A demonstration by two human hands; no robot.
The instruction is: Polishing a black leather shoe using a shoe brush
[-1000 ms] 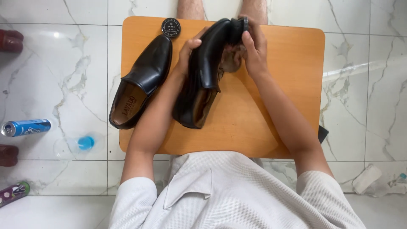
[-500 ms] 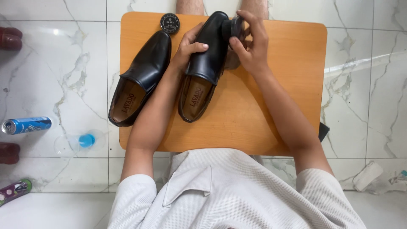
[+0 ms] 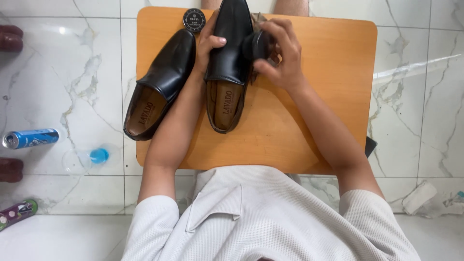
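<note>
Marble floor surrounds the orange board [image 3: 314,96]. On it, my left hand [image 3: 209,46] grips the black shoe [image 3: 229,53] (toe pointing away from me), while my right hand [image 3: 280,53] presses a dark cloth [image 3: 256,44] against its right side.

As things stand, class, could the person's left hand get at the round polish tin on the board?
Probably yes. The left hand grips the black shoe close beside the round tin, and nothing lies between them, though the hand would have to let go of the shoe.
</note>
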